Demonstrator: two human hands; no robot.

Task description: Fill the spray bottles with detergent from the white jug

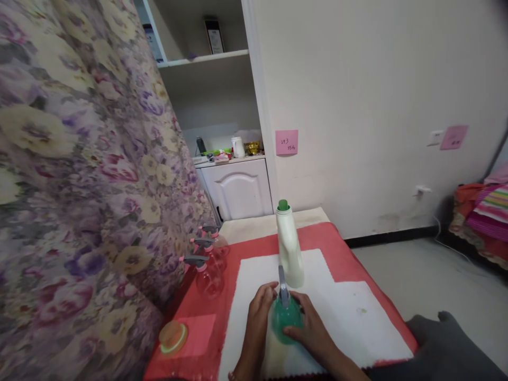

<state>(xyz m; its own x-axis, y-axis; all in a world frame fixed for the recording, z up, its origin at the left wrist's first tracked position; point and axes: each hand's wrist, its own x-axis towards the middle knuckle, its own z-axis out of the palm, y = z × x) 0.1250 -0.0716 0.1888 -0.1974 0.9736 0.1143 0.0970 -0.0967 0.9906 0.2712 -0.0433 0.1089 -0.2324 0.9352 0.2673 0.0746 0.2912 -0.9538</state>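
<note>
A green spray bottle with a grey trigger head stands on the white cloth near the table's front. My right hand grips its right side, thumb across the front. My left hand is at its left side, fingers curled near the neck; whether they press on the bottle is hard to tell. Just behind stands a tall pale-green bottle with a green piece in its open mouth. Several pink spray bottles with grey heads stand at the left.
An orange round lid-like object lies on the red tablecloth at the front left. A floral curtain hangs along the left side. Behind are a cabinet and a wall. A dark grey shape is at the lower right.
</note>
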